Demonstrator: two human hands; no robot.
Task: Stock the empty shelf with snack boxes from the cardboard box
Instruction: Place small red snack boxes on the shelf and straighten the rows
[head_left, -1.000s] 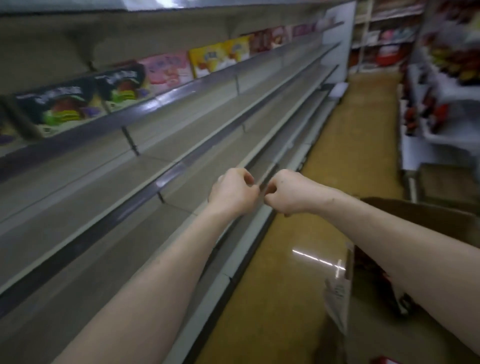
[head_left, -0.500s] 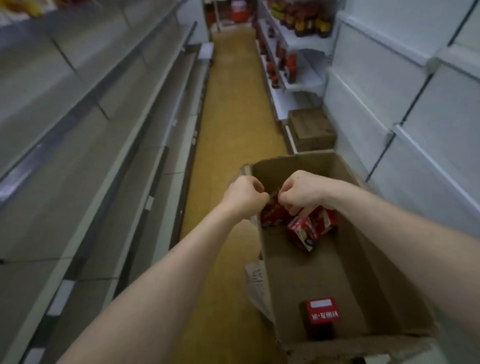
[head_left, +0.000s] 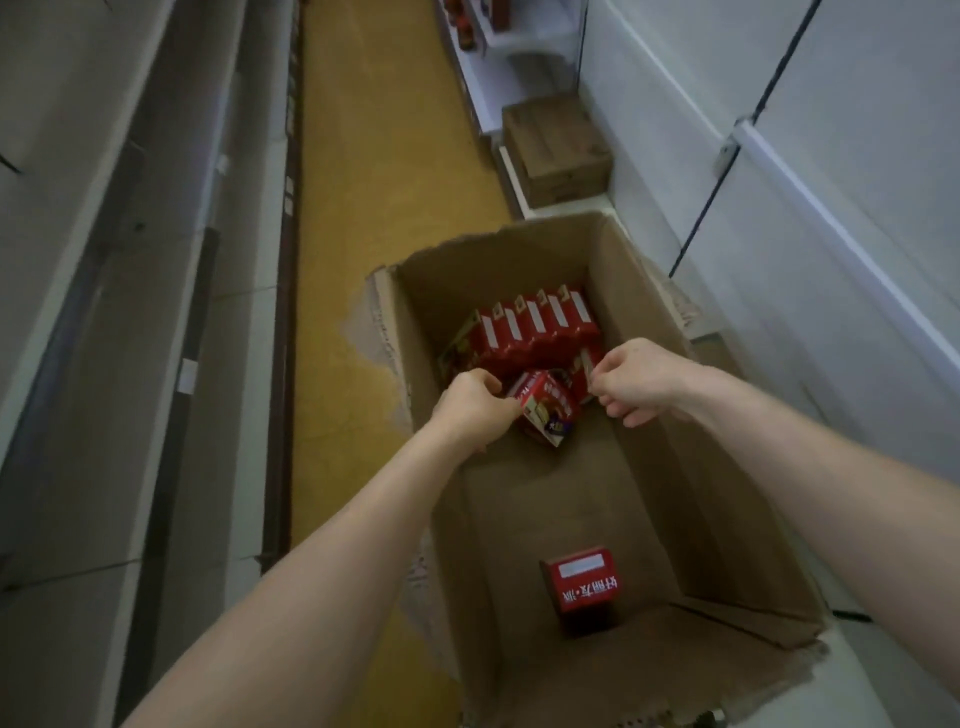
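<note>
An open cardboard box (head_left: 722, 467) stands on the floor below me. A row of red snack boxes (head_left: 535, 327) stands on edge at its far end. One more red box (head_left: 584, 584) stands alone near the close end. My left hand (head_left: 475, 402) is down inside the carton, closed on the left end of a tilted red snack box (head_left: 548, 408). My right hand (head_left: 639, 382) is beside it with curled fingers, its fingertips at the white edge of another red box (head_left: 586, 366); whether it grips that box is unclear. The bare grey shelves (head_left: 156, 260) run along my left.
A yellow floor aisle (head_left: 374, 208) runs between the grey shelves and the carton. A closed cardboard box (head_left: 556, 150) sits on the floor beyond it. White shelving (head_left: 779, 208) lines the right side, with red goods far back.
My view swung from the grey shelves down to the carton. Both hands dropped into it, and the left one closed on a tilted red box.
</note>
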